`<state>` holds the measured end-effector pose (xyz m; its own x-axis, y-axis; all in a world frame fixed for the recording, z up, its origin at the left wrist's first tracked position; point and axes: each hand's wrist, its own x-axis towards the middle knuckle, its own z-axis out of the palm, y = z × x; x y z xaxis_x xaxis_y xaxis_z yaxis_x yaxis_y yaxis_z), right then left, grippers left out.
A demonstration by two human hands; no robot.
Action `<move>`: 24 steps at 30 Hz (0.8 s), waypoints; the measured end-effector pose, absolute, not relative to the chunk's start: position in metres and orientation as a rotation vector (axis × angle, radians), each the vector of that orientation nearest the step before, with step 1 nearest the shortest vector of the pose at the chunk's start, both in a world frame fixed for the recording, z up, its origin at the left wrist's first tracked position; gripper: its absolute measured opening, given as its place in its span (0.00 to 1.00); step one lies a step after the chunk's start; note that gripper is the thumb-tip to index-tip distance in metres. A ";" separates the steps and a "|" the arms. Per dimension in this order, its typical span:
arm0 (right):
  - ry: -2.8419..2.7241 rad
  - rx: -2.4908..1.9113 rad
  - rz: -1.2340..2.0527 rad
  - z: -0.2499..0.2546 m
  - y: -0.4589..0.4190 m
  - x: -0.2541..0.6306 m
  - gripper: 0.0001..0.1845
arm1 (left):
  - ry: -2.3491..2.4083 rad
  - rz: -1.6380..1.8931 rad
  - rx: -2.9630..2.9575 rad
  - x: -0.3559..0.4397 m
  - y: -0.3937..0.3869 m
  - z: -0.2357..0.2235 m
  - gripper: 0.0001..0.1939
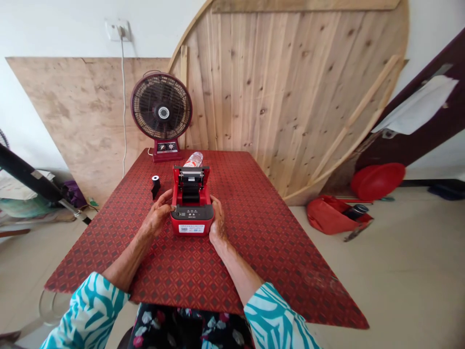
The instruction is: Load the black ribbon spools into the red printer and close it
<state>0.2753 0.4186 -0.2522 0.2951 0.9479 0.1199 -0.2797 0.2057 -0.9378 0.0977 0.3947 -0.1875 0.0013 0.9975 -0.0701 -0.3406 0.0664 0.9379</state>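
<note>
A small red printer (pixel 192 208) with its lid tilted open stands on the red patterned tablecloth (pixel 254 232). My left hand (pixel 159 213) presses against the printer's left side, fingers curled on its edge. Against the right side lies my right hand (pixel 218 220), fingers flat along the casing. A small black roll (pixel 156 184) stands on the cloth to the left of the printer. Behind the printer a clear plastic bottle (pixel 192 159) lies on its side.
A dark red table fan (pixel 162 114) stands at the table's far edge, its cord running up to a wall socket (pixel 118 30). Wooden boards lean on the wall behind. On the floor at right lie a red bag (pixel 329 215) and red basins (pixel 378 180).
</note>
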 end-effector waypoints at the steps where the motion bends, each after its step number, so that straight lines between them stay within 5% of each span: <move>1: -0.864 -0.984 1.027 -0.253 0.419 0.276 0.30 | 0.996 1.299 0.922 0.096 0.394 -0.187 0.39; 7: -0.882 -0.986 1.068 -0.253 0.419 0.276 0.31 | 1.314 1.283 1.526 0.084 0.396 -0.159 0.22; 10: -0.887 -0.986 1.051 -0.253 0.419 0.277 0.30 | 1.349 0.943 2.097 0.093 0.412 -0.129 0.14; 16: -0.911 -0.985 1.049 -0.254 0.421 0.277 0.28 | 1.622 -0.103 2.512 0.139 0.450 -0.105 0.17; 24: -0.861 -0.947 1.020 -0.250 0.423 0.272 0.23 | 1.739 -0.123 2.546 0.147 0.464 -0.118 0.15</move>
